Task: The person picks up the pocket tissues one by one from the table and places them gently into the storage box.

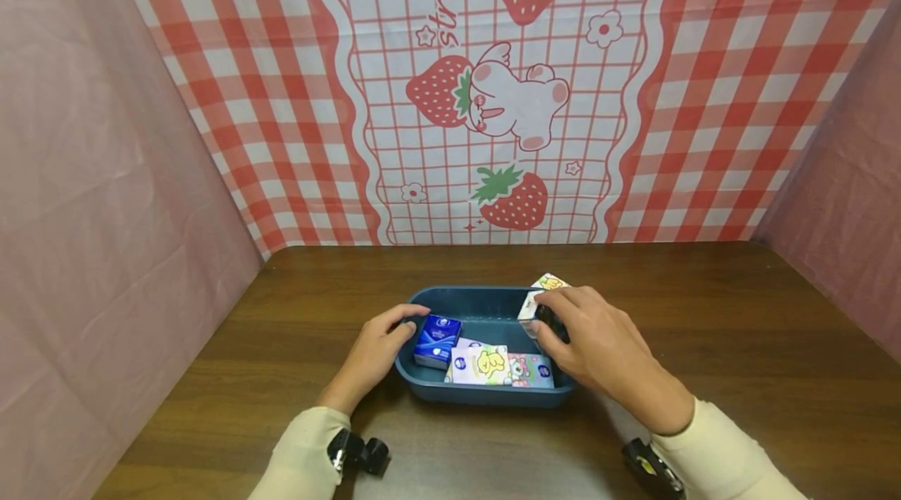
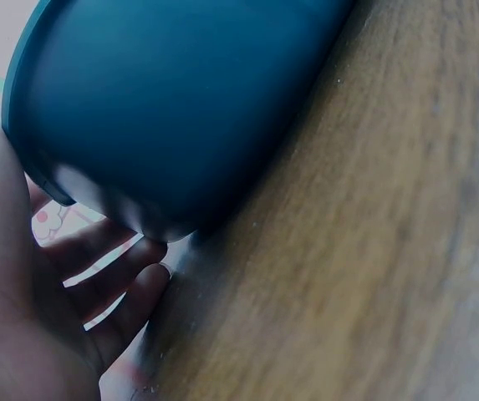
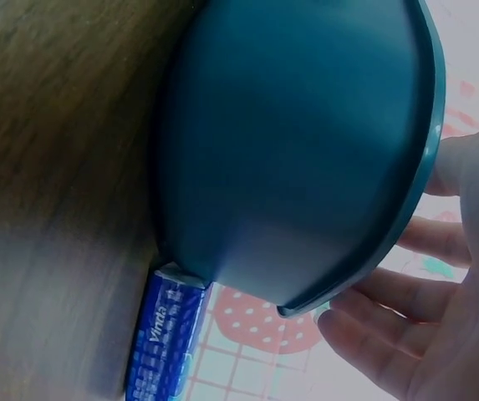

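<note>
A dark blue plastic tray [image 1: 486, 397] holds several small tissue packs. Among them are a dark blue pack [image 1: 438, 339] at its left end and a white pack with a yellow cartoon [image 1: 480, 365] lying over others at the front. My left hand [image 1: 376, 351] rests at the tray's left end; in the left wrist view its fingers [image 2: 126, 309] lie loosely along the outer wall. Over the tray's right end, my right hand [image 1: 598, 336] pinches a pack with a white edge [image 1: 528, 307] between thumb and fingers. Most of that pack is hidden by the hand.
Behind the tray's right rear corner, another cartoon tissue pack [image 1: 551, 281] shows on the wooden table [image 1: 739, 343]. A blue Vinda pack [image 3: 165, 334] sits against the tray's outside in the right wrist view. A strawberry-patterned cloth [image 1: 493, 132] hangs behind, with pink cloths on both sides.
</note>
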Action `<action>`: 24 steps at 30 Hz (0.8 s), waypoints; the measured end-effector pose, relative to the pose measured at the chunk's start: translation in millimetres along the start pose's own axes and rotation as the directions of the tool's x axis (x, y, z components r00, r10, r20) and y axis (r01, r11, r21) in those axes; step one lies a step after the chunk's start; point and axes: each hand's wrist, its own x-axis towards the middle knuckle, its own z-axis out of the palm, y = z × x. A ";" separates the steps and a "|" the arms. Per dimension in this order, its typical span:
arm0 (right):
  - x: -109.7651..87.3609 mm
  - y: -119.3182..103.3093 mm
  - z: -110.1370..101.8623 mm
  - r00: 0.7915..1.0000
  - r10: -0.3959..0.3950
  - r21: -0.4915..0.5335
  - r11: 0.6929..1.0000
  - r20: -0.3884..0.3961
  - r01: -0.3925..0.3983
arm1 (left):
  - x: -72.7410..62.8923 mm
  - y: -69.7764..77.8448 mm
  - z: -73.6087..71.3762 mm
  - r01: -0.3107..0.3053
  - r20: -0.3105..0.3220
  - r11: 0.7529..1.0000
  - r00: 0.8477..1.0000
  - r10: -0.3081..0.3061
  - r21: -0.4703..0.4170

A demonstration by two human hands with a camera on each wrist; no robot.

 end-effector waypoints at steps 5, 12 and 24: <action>-1.0 -1.1 0.1 0.999 0.014 0.005 1.000 0.032 -0.014 | -0.2 0.3 0.0 0.002 0.002 1.000 1.000 -0.001 -0.016; -1.0 -1.3 -0.5 0.998 0.023 -0.005 1.000 0.059 -0.023 | -0.1 0.4 -0.2 -0.001 0.003 1.000 1.000 0.001 -0.009; -0.7 -0.4 -0.8 0.998 0.021 -0.011 1.000 0.065 -0.021 | -0.6 0.7 -0.1 0.009 0.007 1.000 1.000 -0.009 -0.002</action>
